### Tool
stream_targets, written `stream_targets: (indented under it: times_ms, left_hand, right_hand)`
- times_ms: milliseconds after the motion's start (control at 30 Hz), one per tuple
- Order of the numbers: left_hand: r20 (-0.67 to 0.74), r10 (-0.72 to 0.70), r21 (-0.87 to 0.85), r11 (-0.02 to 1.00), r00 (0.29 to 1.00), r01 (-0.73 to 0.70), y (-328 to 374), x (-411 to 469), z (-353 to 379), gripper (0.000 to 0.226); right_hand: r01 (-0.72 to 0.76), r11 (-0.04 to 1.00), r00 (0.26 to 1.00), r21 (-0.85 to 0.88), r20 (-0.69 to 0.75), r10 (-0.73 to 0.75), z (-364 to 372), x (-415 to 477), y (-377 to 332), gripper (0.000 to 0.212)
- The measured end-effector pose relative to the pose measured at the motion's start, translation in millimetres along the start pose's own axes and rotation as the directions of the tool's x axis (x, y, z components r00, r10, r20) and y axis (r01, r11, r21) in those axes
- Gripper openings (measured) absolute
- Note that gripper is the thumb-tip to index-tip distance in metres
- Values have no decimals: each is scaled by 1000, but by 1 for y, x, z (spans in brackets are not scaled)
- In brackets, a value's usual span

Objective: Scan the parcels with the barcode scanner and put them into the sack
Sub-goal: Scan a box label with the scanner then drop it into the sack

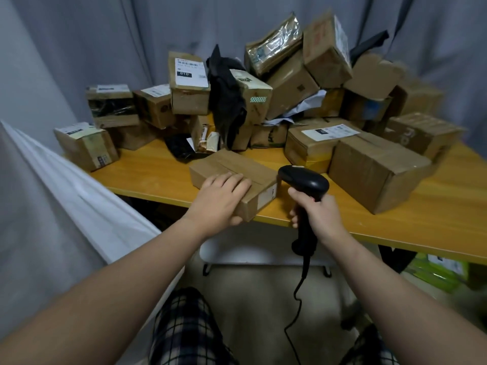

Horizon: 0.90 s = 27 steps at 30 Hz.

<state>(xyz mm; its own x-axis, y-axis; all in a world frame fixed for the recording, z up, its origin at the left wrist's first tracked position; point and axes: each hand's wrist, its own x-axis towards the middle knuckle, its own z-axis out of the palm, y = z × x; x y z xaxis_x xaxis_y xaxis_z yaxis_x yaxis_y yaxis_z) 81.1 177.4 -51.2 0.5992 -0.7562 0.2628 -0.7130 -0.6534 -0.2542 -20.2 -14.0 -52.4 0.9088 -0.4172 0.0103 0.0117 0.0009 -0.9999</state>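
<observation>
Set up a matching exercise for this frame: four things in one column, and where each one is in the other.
Things
1. barcode scanner
2. flat parcel
3. black bag
4. white sack

Places
A. at the front edge of the table, held by the left hand
B. to the left of the table, beside the person
C. gripped in the right hand
D. draped among the piled boxes at the back

Pairs: 1-C, 2-A, 3-D, 4-B.
</observation>
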Motion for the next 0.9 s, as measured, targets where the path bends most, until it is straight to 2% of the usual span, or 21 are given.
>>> stream_targets:
  times_ms: [133,200,233,333,433,567,633,733,800,900]
  left_hand:
    - [-63,55,-76,995,996,-59,-4,-12,-9,84]
    - [-109,-59,-268,963,992,28,-7,-14,-23,84]
    - [-135,-146,-392,916,980,83,-9,-14,-33,83]
    - [-186,-361,-688,711,914,141,-13,-10,-58,78]
    - [-123,-501,-887,443,857,132,-20,-1,-65,71]
    - [70,-667,-993,28,742,118,-26,8,-58,60]
    - [155,-695,-988,-97,702,121,-27,6,-54,60]
    - [199,-670,-980,-134,715,147,-28,-1,-51,69]
    - [188,-643,-980,-76,743,182,-29,-8,-53,70]
    - [229,-589,-955,19,775,297,-29,-18,-50,57]
  right_hand:
    - [27,999,1000,44,7,-28,0,-3,-2,5]
    - [43,994,999,102,-11,-42,-1,-5,-5,4]
    - [59,991,998,121,-18,-57,-1,-6,-7,4]
    - [96,985,995,141,-9,-96,2,-7,-15,9]
    - [102,982,994,162,14,-105,8,-7,-24,13]
    - [114,989,992,93,39,-118,13,-6,-29,23]
    - [89,992,994,94,57,-95,14,-6,-28,23]
    - [35,992,995,121,87,-46,15,-6,-24,26]
    - [-17,988,995,151,103,2,16,-6,-21,25]
    - [-127,960,987,251,131,97,21,-7,-17,22]
